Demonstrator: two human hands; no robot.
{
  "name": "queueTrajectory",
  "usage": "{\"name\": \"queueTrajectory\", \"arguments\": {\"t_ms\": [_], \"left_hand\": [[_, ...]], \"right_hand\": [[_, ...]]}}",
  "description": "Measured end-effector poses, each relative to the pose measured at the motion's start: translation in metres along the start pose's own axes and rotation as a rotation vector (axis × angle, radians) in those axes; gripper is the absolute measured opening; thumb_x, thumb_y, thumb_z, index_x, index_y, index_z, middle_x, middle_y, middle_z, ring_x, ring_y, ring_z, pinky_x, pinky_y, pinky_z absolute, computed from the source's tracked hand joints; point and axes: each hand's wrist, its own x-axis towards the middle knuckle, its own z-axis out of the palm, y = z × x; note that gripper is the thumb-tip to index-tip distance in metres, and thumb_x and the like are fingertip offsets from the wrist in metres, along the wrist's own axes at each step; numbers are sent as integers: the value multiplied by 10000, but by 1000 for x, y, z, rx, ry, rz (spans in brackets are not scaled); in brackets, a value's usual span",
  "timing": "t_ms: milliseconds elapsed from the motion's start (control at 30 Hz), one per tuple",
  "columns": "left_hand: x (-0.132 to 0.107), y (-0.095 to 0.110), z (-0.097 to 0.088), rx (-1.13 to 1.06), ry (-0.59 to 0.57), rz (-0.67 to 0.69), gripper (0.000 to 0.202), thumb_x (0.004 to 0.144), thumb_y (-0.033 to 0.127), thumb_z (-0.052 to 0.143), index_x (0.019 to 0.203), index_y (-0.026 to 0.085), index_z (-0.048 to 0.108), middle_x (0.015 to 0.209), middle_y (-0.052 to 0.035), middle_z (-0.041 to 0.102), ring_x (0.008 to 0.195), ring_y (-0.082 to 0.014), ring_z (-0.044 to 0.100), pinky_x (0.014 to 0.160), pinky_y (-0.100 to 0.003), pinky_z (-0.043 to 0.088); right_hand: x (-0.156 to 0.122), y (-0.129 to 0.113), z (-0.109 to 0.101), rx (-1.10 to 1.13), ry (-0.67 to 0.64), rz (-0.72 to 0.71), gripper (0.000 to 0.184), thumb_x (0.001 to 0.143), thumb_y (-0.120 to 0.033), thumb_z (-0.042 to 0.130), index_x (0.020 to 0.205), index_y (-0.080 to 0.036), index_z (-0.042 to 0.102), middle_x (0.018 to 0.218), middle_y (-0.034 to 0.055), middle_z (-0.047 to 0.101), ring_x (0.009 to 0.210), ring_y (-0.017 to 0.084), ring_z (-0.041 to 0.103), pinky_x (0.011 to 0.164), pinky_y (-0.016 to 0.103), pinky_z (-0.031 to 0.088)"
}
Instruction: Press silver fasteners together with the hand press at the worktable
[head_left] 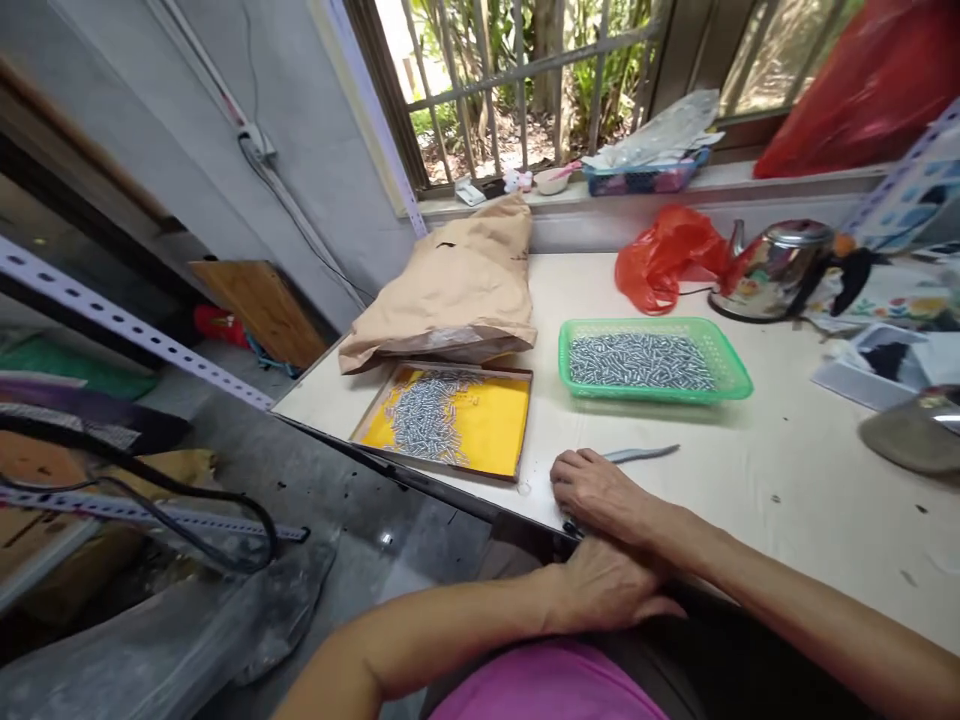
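My right hand (600, 492) rests knuckles up at the near edge of the pale table (750, 480), fingers curled down with a small dark thing just showing beneath them. My left hand (609, 592) lies just below the table edge, tucked under the right wrist, its fingers hidden. A thin grey metal tool (642, 453) lies on the table just beyond the right hand, apart from it. To the left is a shallow brown tray with a yellow bottom (491, 425) holding several small metal pins (424, 415). A green plastic basket (731, 375) farther back holds many more pins.
A brown paper sack (450, 290) lies behind the yellow tray. A red plastic bag (660, 262), a steel kettle (776, 268) and small containers (870, 365) crowd the back right. A barred window (525, 80) is behind. Perforated metal rails (135, 330) and cables are at the left.
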Motion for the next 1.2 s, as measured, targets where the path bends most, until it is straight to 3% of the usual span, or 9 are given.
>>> {"name": "queueTrajectory", "arguments": {"t_ms": [133, 200, 267, 433, 600, 800, 967, 1100, 1200], "left_hand": [[-17, -9, -25, 72, 70, -1, 352, 934, 417, 466, 1144, 159, 583, 1202, -116, 594, 1151, -261, 510, 969, -371, 408], [-33, -30, -52, 126, 131, -152, 240, 947, 310, 445, 1043, 175, 619, 1065, -98, 627, 1011, -225, 551, 879, -356, 445], [-52, -62, -84, 244, 190, -445, 205, 935, 217, 439, 955, 178, 639, 937, -99, 627, 874, -214, 546, 782, -360, 459], [-87, -143, -147, 563, 103, -999, 185, 897, 262, 516, 863, 160, 666, 937, -120, 620, 966, -275, 503, 788, -381, 439], [-93, -174, -153, 550, -40, -1111, 242, 860, 305, 566, 914, 101, 683, 1001, -177, 628, 1040, -320, 504, 805, -389, 426], [-89, -183, -154, 461, -76, -1177, 251, 828, 103, 460, 862, 74, 707, 940, -206, 661, 1010, -316, 558, 795, -378, 429], [-88, -173, -163, 382, 5, -1160, 256, 830, 162, 454, 867, 106, 701, 895, -156, 682, 919, -266, 606, 750, -329, 437], [-72, -138, -151, -181, 225, -1095, 177, 759, 280, 553, 760, 140, 662, 714, -38, 652, 649, -158, 590, 596, -244, 432], [-53, -102, -130, -688, 235, -1044, 213, 716, 321, 589, 774, 126, 647, 640, 0, 594, 527, -108, 515, 491, -214, 407]], "right_hand": [[1, 12, -29, 134, 336, 152, 171, 911, -187, 462, 866, -180, 627, 849, 55, 650, 835, 183, 562, 777, 328, 422], [-5, 32, -53, 149, 534, 271, 184, 919, -230, 446, 911, -190, 625, 886, 63, 655, 862, 192, 577, 798, 331, 445], [-15, 61, -73, 90, 642, 400, 216, 925, -283, 431, 969, -208, 630, 936, 71, 655, 903, 214, 587, 829, 359, 456], [-46, 119, -73, -155, 507, 635, 352, 918, -389, 409, 1100, -187, 632, 1019, 138, 624, 919, 294, 592, 747, 423, 479], [-57, 90, -43, -49, 446, 537, 373, 942, -412, 386, 1159, -190, 593, 1107, 112, 600, 962, 254, 602, 791, 392, 500], [-72, 48, -34, 92, 416, 500, 324, 958, -420, 381, 1110, -234, 599, 1145, 83, 601, 948, 224, 628, 776, 354, 514], [-93, 22, -31, 187, 364, 511, 286, 958, -396, 392, 1085, -254, 605, 1077, 66, 612, 913, 200, 636, 759, 318, 518], [-101, -4, -21, 281, 155, 498, 277, 972, -324, 367, 1124, -240, 584, 1028, 64, 586, 852, 166, 623, 744, 294, 511], [-100, -15, -15, 284, 69, 523, 253, 963, -269, 388, 1111, -216, 586, 993, 64, 572, 839, 165, 604, 749, 293, 498]]}}
